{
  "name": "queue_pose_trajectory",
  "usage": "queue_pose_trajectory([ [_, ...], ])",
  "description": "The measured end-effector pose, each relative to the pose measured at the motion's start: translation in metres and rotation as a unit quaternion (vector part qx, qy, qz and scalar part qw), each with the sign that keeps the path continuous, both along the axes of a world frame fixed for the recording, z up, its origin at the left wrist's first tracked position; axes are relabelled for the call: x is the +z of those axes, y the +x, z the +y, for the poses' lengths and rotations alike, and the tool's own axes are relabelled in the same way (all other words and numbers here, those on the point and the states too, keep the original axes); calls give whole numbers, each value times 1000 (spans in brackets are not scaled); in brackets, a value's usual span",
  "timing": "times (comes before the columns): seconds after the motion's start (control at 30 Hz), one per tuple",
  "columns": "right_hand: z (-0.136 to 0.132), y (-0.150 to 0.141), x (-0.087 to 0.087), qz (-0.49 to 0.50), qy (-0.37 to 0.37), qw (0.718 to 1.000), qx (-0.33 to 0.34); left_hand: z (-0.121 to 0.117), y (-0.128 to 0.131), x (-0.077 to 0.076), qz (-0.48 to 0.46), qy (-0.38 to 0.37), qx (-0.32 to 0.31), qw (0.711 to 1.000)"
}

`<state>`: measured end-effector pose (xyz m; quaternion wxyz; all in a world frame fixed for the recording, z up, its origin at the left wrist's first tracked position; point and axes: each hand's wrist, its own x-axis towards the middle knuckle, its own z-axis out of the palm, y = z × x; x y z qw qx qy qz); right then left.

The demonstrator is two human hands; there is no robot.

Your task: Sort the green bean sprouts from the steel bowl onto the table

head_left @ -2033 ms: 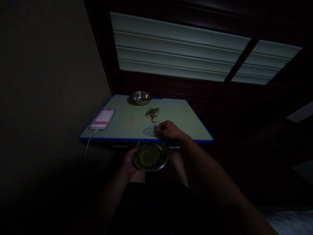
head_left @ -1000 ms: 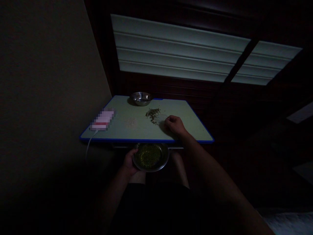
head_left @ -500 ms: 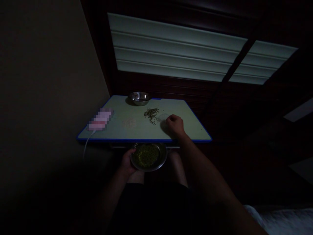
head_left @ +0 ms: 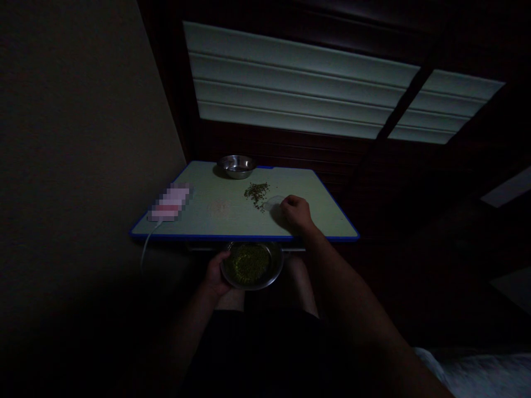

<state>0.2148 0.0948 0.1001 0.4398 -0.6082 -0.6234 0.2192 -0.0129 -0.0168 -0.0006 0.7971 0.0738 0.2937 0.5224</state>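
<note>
My left hand (head_left: 216, 275) is closed on the rim of a steel bowl (head_left: 276, 275), held below the table's front edge above my legs. Small green beans (head_left: 249, 264) that look like mung beans cover its bottom. Over the table, my right hand (head_left: 295, 210) is closed, fingers curled together, on a thin clear plastic piece (head_left: 272, 203) whose exact kind I cannot make out. That piece lies low at the tabletop, beside the lower right of a scattered pile of small brownish-green beans (head_left: 256, 192).
The pale table (head_left: 232, 225) has a blue edge. A second steel bowl (head_left: 236, 166) stands at its back left. A blurred-out pink phone-like object (head_left: 171, 202) with a white cable (head_left: 145, 249) lies at the left. A wall and dark wooden panels border the table.
My right hand has shifted slightly left with the clear plastic piece, which is now closer to the pile's lower edge. My left hand and its bowl stay put.
</note>
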Motion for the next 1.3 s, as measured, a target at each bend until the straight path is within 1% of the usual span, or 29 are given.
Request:
queue_pose_trajectory([
  [0.17, -1, -1, 1, -10, -2, 1000, 15, 0, 0, -1, 7, -12, 4, 1000],
  [0.3, -4, -2, 2, 0, -9, 999, 37, 0, 0, -1, 14, -22, 13, 1000],
  [0.47, -4, -1, 2, 5, -1, 1000, 27, 0, 0, 0, 16, -25, 13, 999],
  [0.63, -5, -2, 4, 4, -8, 999, 43, 0, 1, 2, 14, -26, 15, 999],
  [0.77, -7, -2, 4, 15, -11, 999, 43, -1, 2, 4, 14, -17, 15, 1000],
  [0.9, -7, -2, 2, 31, -14, 998, 49, 0, 2, 3, 9, -11, 21, 1000],
  [1.0, -6, -2, 2, 35, -13, 998, 47, 0, 2, 2, 1, -19, 12, 1000],
  [1.1, -6, -2, 3, 29, -18, 998, 50, 0, 1, 2, -6, -23, 7, 1000],
  [1.3, -5, -2, 1, 13, -2, 999, 35, 0, 1, 2, 6, -16, 14, 1000],
])
